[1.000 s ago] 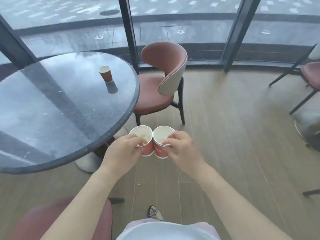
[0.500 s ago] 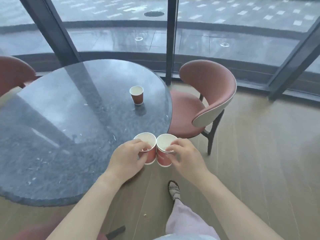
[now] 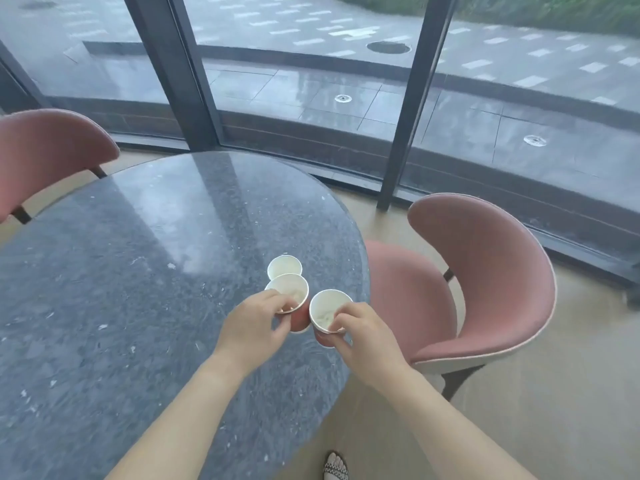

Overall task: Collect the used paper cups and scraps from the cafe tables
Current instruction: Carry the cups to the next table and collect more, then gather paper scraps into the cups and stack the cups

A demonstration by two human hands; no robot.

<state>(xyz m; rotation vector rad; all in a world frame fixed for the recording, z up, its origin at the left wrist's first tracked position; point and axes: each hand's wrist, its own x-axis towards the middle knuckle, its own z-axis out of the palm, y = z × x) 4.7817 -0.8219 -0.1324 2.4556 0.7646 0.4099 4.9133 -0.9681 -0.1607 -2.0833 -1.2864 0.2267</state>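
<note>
Stone, dark and speckled, forms the glossy round table (image 3: pixel 114 289). Three red paper cups with white insides cluster near its right edge: the far cup (image 3: pixel 284 267) stands on the tabletop, the left hand (image 3: pixel 252 327) pinches the middle cup (image 3: pixel 290 295), and the right hand (image 3: pixel 366 336) pinches the near cup (image 3: pixel 326 311).

Left hand (image 3: pixel 251 329) pinching red cup (image 3: pixel 290 300), right hand (image 3: pixel 367 336) pinching another cup (image 3: pixel 327 315), third cup (image 3: pixel 284 266) on table (image 3: pixel 104 271)
</note>
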